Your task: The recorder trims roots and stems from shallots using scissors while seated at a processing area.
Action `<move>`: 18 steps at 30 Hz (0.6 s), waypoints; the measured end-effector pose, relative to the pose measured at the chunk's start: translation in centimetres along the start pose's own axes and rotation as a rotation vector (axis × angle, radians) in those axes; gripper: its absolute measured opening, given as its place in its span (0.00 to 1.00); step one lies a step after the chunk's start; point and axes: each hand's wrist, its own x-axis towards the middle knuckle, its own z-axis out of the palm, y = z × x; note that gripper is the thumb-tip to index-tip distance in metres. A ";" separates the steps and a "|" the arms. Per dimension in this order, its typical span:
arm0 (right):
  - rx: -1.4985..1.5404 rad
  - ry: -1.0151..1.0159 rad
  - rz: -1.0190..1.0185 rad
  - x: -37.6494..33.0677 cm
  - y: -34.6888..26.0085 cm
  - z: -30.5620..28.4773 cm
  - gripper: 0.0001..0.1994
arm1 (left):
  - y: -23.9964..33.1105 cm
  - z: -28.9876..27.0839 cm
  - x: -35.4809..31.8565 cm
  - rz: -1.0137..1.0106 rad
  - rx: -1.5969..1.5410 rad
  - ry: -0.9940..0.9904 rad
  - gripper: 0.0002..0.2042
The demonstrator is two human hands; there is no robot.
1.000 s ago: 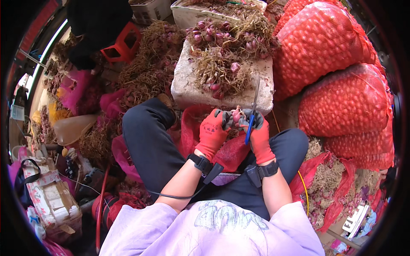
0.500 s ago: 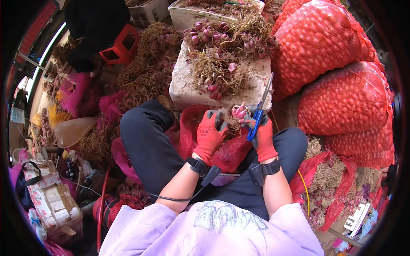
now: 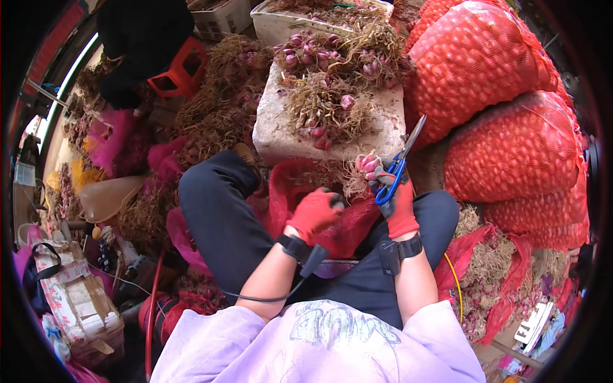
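My right hand (image 3: pixel 398 207), in a red glove, grips blue-handled scissors (image 3: pixel 400 161) with the blades pointing up and to the right. A small bunch of purple shallots (image 3: pixel 368 165) with dry roots sits against its fingertips. My left hand (image 3: pixel 317 211), also in a red glove, is curled over the open red mesh bag (image 3: pixel 348 233) between my knees, and I see nothing in it. Each wrist wears a black band, with a cable running from the left one.
A white foam box (image 3: pixel 274 127) topped with shallots and roots stands just ahead of my knees. Full red mesh sacks (image 3: pixel 491 76) are stacked to the right. On the left lie heaps of dry roots (image 3: pixel 214 108), a red stool (image 3: pixel 185 67) and a cardboard box (image 3: pixel 76 300).
My left hand has let go of the shallot bunch and dropped to the mesh bag. My right hand has moved slightly right, and the scissors have tilted right.
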 end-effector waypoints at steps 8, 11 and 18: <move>0.231 -0.164 0.386 0.3 3.1 -2.9 0.13 | 2.6 -3.5 1.4 0.060 -1.266 -0.188 0.18; 0.080 -0.076 0.427 -0.3 3.8 -1.0 0.09 | 1.5 -1.5 1.1 0.029 -1.109 -0.016 0.13; -0.373 -0.108 0.050 -1.5 1.6 2.3 0.10 | -0.7 -1.5 1.2 0.467 0.050 0.356 0.06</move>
